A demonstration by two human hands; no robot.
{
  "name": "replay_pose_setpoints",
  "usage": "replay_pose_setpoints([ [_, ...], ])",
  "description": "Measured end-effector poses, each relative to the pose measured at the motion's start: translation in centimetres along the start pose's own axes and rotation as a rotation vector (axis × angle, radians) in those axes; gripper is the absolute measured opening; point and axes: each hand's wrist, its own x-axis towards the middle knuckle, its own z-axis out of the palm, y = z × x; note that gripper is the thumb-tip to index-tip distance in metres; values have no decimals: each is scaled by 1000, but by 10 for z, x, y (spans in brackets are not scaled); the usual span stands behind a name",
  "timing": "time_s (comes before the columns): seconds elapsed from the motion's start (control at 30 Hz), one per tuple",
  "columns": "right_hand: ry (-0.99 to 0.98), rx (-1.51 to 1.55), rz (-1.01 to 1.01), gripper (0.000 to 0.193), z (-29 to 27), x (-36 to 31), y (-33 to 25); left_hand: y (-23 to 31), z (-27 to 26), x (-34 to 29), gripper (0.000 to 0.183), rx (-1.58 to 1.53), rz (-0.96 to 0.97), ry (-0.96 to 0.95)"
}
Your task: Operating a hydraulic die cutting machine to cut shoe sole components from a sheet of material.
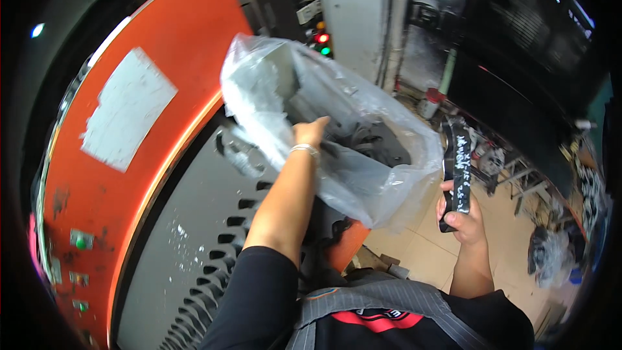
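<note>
A large clear plastic bag (389, 198) spreads wide-mouthed in front of me, with dark parts (376, 146) lying inside. My left hand (310, 133) reaches to the near side of its mouth, fingers curled at the plastic; part of the grip is hidden. On the right, my right hand (465, 219) is wrapped round the lower end of a black, flat, elongated hand-held object (457, 168) with white handwriting along its side. That object stands upright beside the bag's right edge. Its exact kind cannot be made out.
An orange machine panel (175, 39) with a torn white sheet rises at the left. Below it, a grey surface (188, 220) carries a row of curved dark parts (214, 279). A control box (314, 19) with lit lamps stands behind. Stools (521, 178) and a plastic-wrapped bundle (554, 262) are at right.
</note>
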Motion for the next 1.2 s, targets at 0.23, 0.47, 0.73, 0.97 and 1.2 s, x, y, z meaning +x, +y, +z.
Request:
replay_pose_setpoints([
  [0.23,-447,-511,50,63,89,51,22,18,-103,-97,44,61,734,-203],
  [0.47,-774,-914,-303,56,235,128,102,-122,-247,-90,39,476,598,517],
  [0.73,-711,-1223,-373,69,285,177,193,-126,-245,-105,61,455,525,423],
  [0.97,-648,-1105,-392,92,246,185,188,-120,-243,-96,59,746,583,348],
  [1.2,-650,-1087,-425,61,246,190,191,-115,-240,-98,58,812,582,330],
])
